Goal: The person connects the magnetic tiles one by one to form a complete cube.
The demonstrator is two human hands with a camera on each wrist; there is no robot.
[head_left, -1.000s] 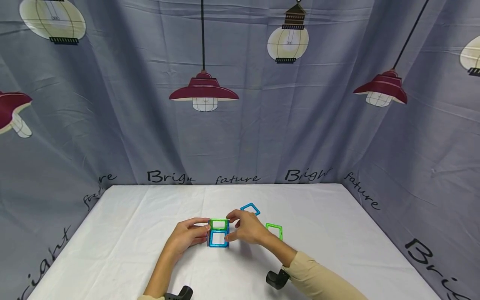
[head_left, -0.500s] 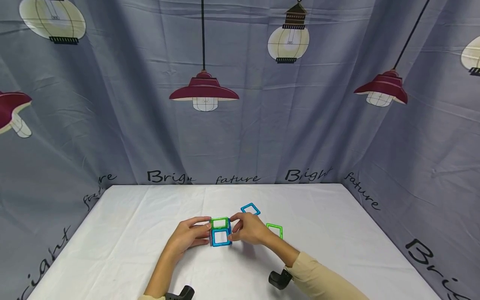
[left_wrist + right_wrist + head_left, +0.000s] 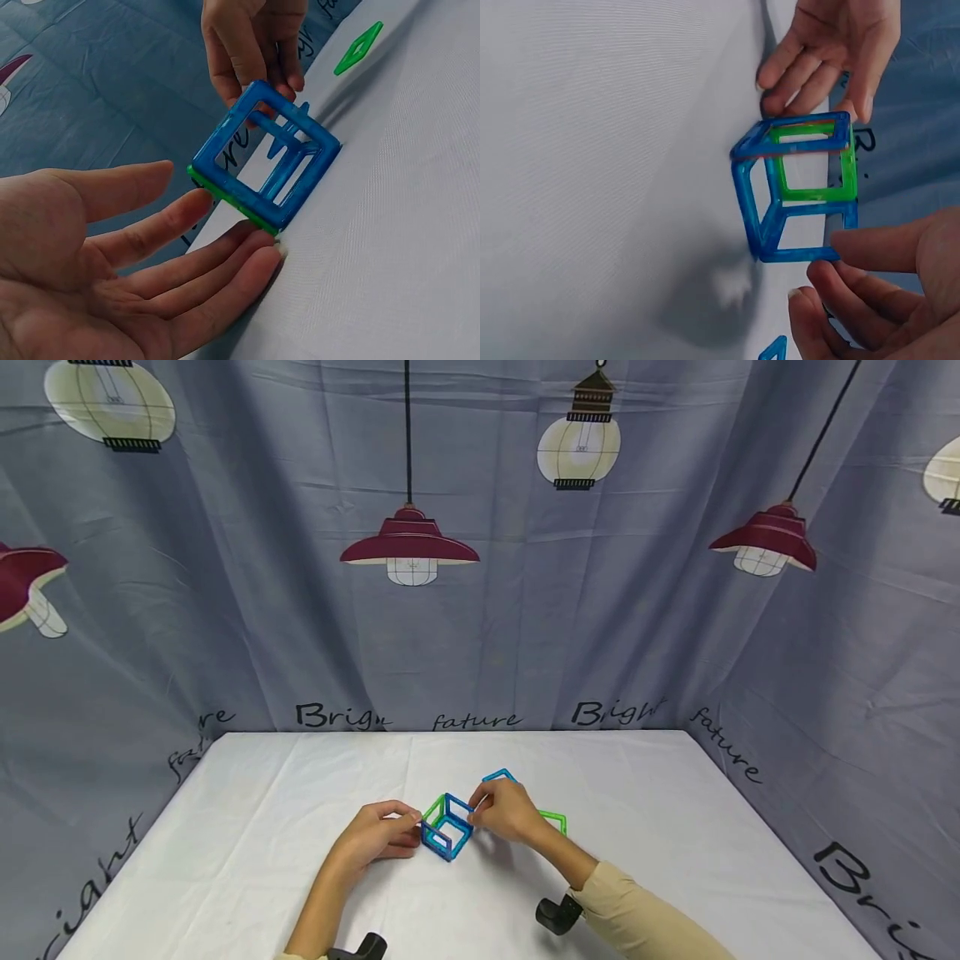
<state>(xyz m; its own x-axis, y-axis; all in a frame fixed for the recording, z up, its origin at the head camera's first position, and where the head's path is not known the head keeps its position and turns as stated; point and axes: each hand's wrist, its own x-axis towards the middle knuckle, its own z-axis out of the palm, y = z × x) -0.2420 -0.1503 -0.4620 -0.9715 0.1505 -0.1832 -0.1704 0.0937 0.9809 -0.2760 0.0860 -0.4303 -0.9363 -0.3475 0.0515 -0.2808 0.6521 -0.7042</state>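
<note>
The blue-and-green open box [image 3: 802, 196] has swivelled corner-on since a second ago, around midway between the left and right edges of the table [image 3: 637, 793]. Right hand [image 3: 507, 812] pinches a blue side; left hand's [image 3: 381, 833] fingers are loosely extended, tips at the green side (loose green frame [image 3: 553, 815] sits off toward the right edge).

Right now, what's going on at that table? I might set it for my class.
A person has a boxy shape of blue and green square frames between two hands. The right hand pinches a blue frame; the left hand touches the shape by a green frame. A loose blue frame and a loose green frame lie on the white cloth.
</note>
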